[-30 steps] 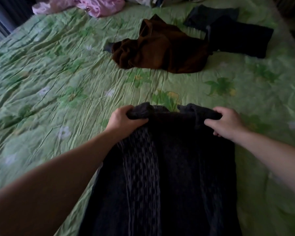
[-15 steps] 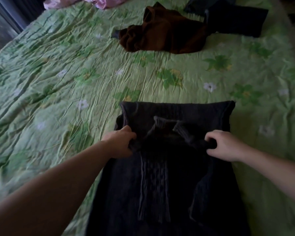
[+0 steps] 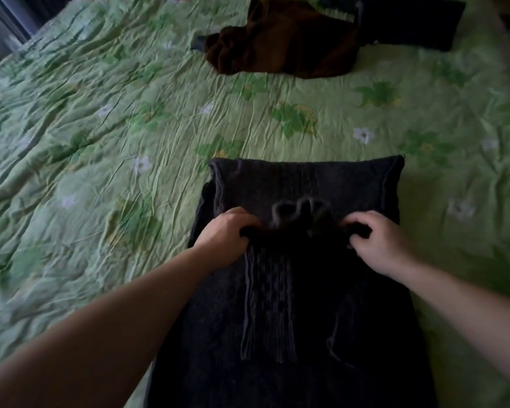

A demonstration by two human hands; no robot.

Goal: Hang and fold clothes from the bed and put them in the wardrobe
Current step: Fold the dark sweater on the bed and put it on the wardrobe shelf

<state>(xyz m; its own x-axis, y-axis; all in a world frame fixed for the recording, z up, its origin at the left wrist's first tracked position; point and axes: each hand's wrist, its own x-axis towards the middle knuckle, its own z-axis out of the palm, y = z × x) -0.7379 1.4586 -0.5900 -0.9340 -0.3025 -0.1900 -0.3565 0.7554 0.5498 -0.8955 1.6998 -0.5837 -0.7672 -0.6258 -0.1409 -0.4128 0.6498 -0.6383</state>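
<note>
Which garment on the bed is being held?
The dark grey knitted sweater, nearest, gripped by both hands; the brown garment and black one lie untouched farther away.

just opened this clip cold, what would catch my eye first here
First, the dark knitted garment spread on the near part of the green floral bedspread, with the left hand and right hand gripping a bunched fold across its middle. Beyond it, near the far edge, lie a crumpled brown garment and a black garment touching its right side.

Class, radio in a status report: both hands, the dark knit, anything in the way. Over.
Left hand and right hand each grip a fold of the dark knit, flat on the bed. Brown garment beyond, apart. Nothing in the way.
</note>
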